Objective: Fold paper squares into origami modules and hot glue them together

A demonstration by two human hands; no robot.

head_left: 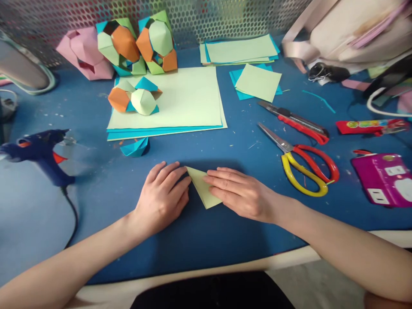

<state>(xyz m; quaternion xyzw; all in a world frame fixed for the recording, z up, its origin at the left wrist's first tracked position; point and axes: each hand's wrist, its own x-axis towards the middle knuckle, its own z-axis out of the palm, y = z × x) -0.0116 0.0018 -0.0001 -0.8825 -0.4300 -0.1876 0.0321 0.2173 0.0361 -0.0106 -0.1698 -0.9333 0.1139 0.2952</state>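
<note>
A pale green paper [203,189], folded into a triangle, lies on the table in front of me. My right hand [243,192] rests flat over its right part, fingers stretched out and hiding that side. At the paper's left corner is my left hand [165,193], palm down with its fingers loosely bent and lying on the table. The left thumb is mostly tucked out of sight. Beyond the left hand sits a small blue folded paper piece [135,147]. An orange, blue and pale green folded-paper cluster [138,98] stands on a stack of paper sheets [189,101].
Along the perforated metal panel [206,21] stand several folded-paper shapes [124,45]. A glue gun [40,150] lies left with its cord. To the right are scissors [302,161], a box cutter [298,121], a red tube [370,127], a purple power strip [383,180] and paper squares [259,81].
</note>
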